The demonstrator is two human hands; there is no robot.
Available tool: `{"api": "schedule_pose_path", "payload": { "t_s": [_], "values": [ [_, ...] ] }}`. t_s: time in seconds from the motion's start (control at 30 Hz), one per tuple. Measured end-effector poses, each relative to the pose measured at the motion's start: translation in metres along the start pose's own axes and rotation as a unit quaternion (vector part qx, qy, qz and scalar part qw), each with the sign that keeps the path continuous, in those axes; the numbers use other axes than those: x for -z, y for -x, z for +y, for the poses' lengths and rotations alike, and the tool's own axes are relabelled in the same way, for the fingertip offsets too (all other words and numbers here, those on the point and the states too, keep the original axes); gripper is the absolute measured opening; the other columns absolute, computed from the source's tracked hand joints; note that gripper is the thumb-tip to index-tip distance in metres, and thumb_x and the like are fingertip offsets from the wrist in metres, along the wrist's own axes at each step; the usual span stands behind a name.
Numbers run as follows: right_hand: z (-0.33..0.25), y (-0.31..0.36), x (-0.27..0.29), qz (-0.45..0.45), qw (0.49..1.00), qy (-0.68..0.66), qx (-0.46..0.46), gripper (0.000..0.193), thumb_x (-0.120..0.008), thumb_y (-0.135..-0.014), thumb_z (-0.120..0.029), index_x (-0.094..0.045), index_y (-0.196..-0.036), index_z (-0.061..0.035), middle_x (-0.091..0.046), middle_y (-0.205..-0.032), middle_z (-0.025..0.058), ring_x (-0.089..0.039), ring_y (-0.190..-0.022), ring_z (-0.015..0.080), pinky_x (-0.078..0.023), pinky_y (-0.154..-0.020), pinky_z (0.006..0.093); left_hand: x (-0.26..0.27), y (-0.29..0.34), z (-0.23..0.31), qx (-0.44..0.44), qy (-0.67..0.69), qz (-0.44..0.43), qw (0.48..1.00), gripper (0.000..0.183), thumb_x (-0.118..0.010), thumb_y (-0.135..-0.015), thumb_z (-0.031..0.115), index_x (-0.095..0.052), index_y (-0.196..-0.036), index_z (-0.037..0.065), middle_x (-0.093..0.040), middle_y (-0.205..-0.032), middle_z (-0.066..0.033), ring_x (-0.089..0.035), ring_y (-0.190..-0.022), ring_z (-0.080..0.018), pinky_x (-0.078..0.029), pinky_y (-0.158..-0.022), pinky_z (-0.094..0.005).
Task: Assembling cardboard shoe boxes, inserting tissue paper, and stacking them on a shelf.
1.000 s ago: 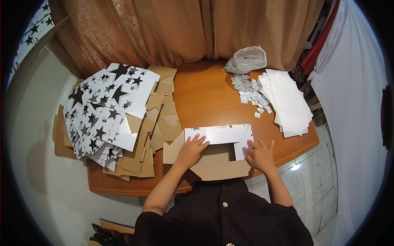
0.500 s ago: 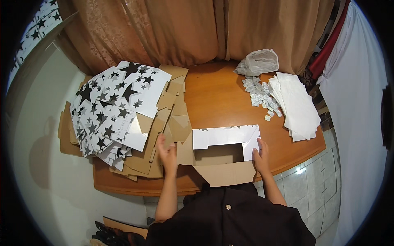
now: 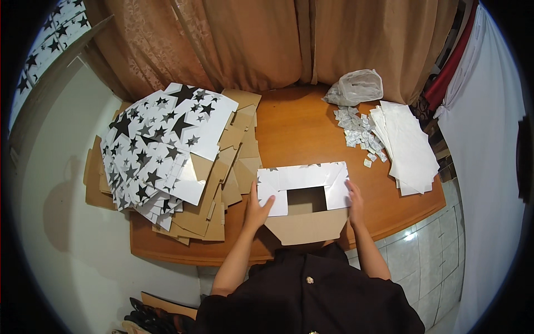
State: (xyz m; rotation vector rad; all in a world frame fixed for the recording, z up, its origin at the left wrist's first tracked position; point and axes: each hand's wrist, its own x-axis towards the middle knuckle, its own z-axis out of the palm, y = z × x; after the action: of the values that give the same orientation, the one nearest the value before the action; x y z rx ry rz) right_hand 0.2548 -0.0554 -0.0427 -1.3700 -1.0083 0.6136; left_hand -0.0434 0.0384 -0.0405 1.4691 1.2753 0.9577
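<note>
In front of me at the table's near edge is a partly folded cardboard box (image 3: 302,177), white with stars outside and brown inside. Its far flap and both side flaps are folded inward, leaving an opening in the middle. The brown near flap (image 3: 307,226) sticks out toward me. My left hand (image 3: 259,207) grips the box's left side, its thumb on the white side flap. My right hand (image 3: 355,204) presses against the right side, fingers along the edge. The box sits between both palms.
On the left is a big pile of flat star-printed cardboard blanks (image 3: 161,145). Small clear sachets (image 3: 356,128) lie scattered at the far right, beside a plastic bag (image 3: 359,88) and a stack of white sheets (image 3: 409,147). The wooden table (image 3: 289,122) has a curved near edge.
My left hand has moved right onto the box, and the left side flap has been folded inward. The box now sits slightly farther left, with my right hand still at its right side.
</note>
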Motion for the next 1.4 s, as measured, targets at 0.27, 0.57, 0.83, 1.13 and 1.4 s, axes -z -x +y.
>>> {"api": "schedule_pose_path", "payload": {
  "t_s": [0.27, 0.57, 0.83, 1.13, 1.4],
  "values": [
    [-0.038, 0.048, 0.029, -0.049, 0.968, 0.23, 0.085, 0.03, -0.055, -0.077, -0.007, -0.058, -0.105, -0.0004, -0.049, -0.12, 0.0232, -0.043, -0.118, 0.0371, -0.034, -0.1, 0.039, 0.057, 0.039, 0.019, -0.275, -0.158, -0.055, 0.947, 0.048, -0.072, -0.068, 0.019, -0.059, -0.111, 0.003, -0.055, -0.118, -0.017, -0.047, -0.116, -0.0367, -0.038, -0.098, -0.0411],
    [-0.027, 0.023, -0.018, 0.094, 0.971, 0.188, 0.118, 0.024, -0.066, -0.078, -0.018, -0.06, -0.097, -0.003, -0.053, -0.106, 0.0178, -0.05, -0.103, 0.0334, -0.039, -0.088, 0.0425, 0.001, 0.039, 0.025, -0.199, -0.092, 0.16, 0.962, 0.029, -0.075, -0.066, 0.009, -0.061, -0.091, 0.008, -0.057, -0.101, -0.0127, -0.053, -0.1, -0.0333, -0.043, -0.082, -0.0439],
    [-0.034, 0.026, -0.009, -0.109, 0.885, 0.394, 0.224, 0.031, -0.063, -0.078, -0.031, -0.063, -0.104, -0.0146, -0.058, -0.117, 0.0063, -0.048, -0.115, 0.0287, -0.026, -0.099, 0.0556, 0.002, 0.035, 0.04, -0.406, -0.397, -0.12, 0.815, 0.044, -0.065, -0.079, 0.033, -0.057, -0.117, 0.013, -0.057, -0.12, -0.0081, -0.053, -0.112, -0.0252, -0.042, -0.089, -0.0432],
    [-0.046, 0.011, -0.003, -0.145, 0.9, 0.379, 0.159, 0.031, -0.061, -0.081, -0.031, -0.063, -0.105, -0.0123, -0.057, -0.117, 0.0072, -0.049, -0.114, 0.0272, -0.026, -0.1, 0.0536, 0.009, 0.031, 0.043, -0.384, -0.384, -0.151, 0.826, 0.036, -0.061, -0.084, 0.03, -0.058, -0.115, 0.012, -0.06, -0.114, -0.0059, -0.056, -0.107, -0.0231, -0.04, -0.093, -0.0409],
    [-0.024, -0.011, 0.022, -0.103, 0.928, -0.005, -0.357, 0.06, -0.03, -0.093, -0.052, -0.048, -0.129, -0.0071, -0.052, -0.127, 0.009, -0.053, -0.106, 0.0181, -0.04, -0.089, 0.0341, 0.031, 0.012, 0.02, 0.175, 0.201, -0.002, 0.964, 0.068, -0.038, -0.093, 0.053, -0.034, -0.137, 0.002, -0.035, -0.141, -0.0168, -0.032, -0.13, -0.029, -0.022, -0.108, -0.0409]
  ]
}}
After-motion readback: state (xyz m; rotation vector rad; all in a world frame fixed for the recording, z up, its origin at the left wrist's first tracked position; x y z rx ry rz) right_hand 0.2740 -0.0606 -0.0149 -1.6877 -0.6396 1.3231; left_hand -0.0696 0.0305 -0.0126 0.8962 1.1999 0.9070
